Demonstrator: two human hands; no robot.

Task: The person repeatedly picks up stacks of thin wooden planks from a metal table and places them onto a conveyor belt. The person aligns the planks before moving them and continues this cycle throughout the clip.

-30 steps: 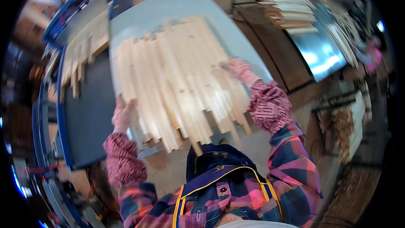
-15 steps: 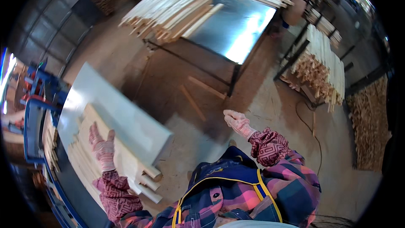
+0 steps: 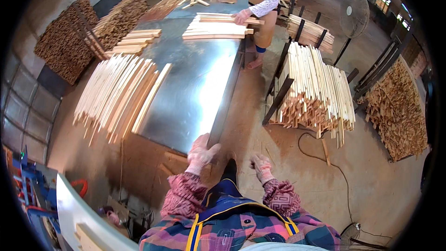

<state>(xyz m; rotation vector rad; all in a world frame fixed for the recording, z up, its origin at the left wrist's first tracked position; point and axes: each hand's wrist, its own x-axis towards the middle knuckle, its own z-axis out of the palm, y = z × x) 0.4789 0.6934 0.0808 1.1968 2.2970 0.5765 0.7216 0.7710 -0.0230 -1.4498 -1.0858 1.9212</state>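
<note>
My left hand (image 3: pixel 202 152), in a pale knit glove, reaches out with fingers spread and nothing in it. It is nearest to the close corner of the shiny metal-topped table (image 3: pixel 186 107); whether it touches the edge I cannot tell. My gloved right hand (image 3: pixel 262 167) hangs over the floor with loosely curled fingers, holding nothing I can see. On the table's left side lies a row of light wooden strips (image 3: pixel 116 88), with one strip (image 3: pixel 152 97) slightly apart at its right end.
Across the table a person (image 3: pixel 265 4) has a hand on a bundle of strips (image 3: pixel 216 29). Right of the table stands a rack of stacked strips (image 3: pixel 313 88); a black cable (image 3: pixel 346 190) crosses the floor. A pale panel (image 3: pixel 83 209) stands lower left. A fan (image 3: pixel 354 15) is at back right.
My view has swung left to right, toward the metal table. My left hand has come off the strips on the pale panel and now reaches by the table corner, empty.
</note>
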